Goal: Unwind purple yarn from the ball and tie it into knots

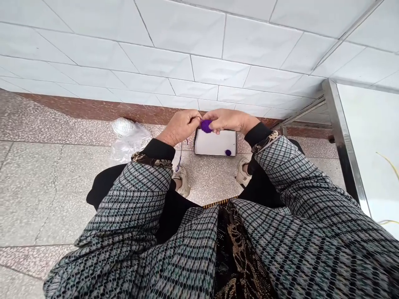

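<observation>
I reach forward two-handed, left hand (182, 124) pinching yarn (181, 154), right hand (229, 120) clamped on one purple ball (205, 126) at its fingertips (one smaller ball (228, 153) lies in one box (213, 143), below the fingers).

Looked bright, with soft, diffuse light from an unseen source. Washed the table (370, 124) nearly white and put a faint sheen on the wall tiles (190, 29). Stretched the sleeves (137, 199) wide toward the lower corners. Lost fine texture in the purple yarn (206, 126).
</observation>
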`<state>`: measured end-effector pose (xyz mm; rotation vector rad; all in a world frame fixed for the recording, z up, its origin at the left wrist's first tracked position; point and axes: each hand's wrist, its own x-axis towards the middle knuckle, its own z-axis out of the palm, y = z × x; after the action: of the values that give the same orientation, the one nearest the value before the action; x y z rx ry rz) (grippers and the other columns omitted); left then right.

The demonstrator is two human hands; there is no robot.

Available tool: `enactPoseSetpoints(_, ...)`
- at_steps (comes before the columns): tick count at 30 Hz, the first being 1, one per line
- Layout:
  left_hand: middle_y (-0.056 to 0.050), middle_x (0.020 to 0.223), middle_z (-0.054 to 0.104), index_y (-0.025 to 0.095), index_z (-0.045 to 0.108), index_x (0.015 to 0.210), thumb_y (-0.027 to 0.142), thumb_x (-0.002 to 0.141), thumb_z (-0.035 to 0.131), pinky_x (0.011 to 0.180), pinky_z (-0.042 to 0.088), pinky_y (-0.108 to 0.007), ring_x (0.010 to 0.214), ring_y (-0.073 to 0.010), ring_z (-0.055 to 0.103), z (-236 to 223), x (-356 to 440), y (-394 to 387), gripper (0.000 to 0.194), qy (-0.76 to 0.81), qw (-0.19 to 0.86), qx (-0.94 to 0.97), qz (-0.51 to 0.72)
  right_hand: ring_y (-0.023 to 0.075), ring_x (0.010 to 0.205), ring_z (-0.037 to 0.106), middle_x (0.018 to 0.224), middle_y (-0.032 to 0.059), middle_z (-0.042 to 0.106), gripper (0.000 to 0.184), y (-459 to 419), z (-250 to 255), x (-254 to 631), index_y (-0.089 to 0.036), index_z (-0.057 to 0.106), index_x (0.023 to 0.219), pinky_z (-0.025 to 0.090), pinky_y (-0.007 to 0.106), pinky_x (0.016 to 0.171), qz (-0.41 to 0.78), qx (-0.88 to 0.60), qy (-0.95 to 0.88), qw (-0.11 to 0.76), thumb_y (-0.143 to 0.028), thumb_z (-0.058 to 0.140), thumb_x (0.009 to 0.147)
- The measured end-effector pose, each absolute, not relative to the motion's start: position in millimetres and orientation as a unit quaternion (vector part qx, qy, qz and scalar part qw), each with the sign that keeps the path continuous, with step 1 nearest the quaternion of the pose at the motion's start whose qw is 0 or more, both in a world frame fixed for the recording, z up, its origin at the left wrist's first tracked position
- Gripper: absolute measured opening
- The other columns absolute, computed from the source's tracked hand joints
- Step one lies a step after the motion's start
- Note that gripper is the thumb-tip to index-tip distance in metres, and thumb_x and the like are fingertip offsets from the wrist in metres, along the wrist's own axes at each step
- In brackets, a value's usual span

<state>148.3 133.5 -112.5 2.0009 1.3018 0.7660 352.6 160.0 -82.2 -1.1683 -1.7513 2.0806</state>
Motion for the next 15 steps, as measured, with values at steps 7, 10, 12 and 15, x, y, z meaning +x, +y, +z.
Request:
enactPoseSetpoints(7,-0.001,0.069,0.057,0.019,0.056,0.069,0.017,0.086,0.051,0.073,0.041,-0.031,0.069,-0.0154,0.051,-108.0,164.6,130.1,0.018,0.453,0.441,0.729,0.263,0.0130,0.077,0.063,0.085,0.0005,0.064,0.031,171.1,-73.5,357.4,-0.022,0.057,0.099,0.058,0.023,0.071,0.705,-0.392,-0.461,0.370,-0.029,0.084,0.084)
enactPoseSetpoints(10,0.001,0.063,0.050,0.018,0.053,0.065,0.013,0.086,0.051,0.064,0.036,-0.029,0.060,-0.0126,0.044,-104.3,171.7,124.7,0.022,0.392,0.518,0.725,0.229,0.0125,0.073,0.059,0.080,-0.0018,0.060,0.028,174.6,-85.3,357.4,-0.023,0.053,0.095,0.056,0.023,0.069,0.657,-0.445,-0.496,0.353,-0.020,0.079,0.085)
enactPoseSetpoints(12,0.001,0.062,0.048,0.018,0.054,0.065,0.011,0.087,0.050,0.059,0.032,-0.028,0.057,-0.0113,0.040,-100.6,168.3,123.0,0.023,0.382,0.551,0.702,0.239,0.0125,0.069,0.056,0.075,-0.0023,0.060,0.027,172.2,-89.6,361.1,-0.021,0.058,0.094,0.053,0.023,0.063,0.647,-0.454,-0.571,0.224,-0.009,0.078,0.080)
enactPoseSetpoints(15,0.001,0.059,0.045,0.018,0.054,0.065,0.008,0.085,0.050,0.056,0.029,-0.026,0.055,-0.0102,0.038,-95.1,156.5,124.9,0.023,0.411,0.551,0.671,0.276,0.0125,0.073,0.060,0.083,0.0009,0.069,0.032,167.6,-88.1,371.2,-0.015,0.067,0.097,0.053,0.023,0.063,0.686,-0.352,-0.636,0.026,-0.002,0.078,0.070)
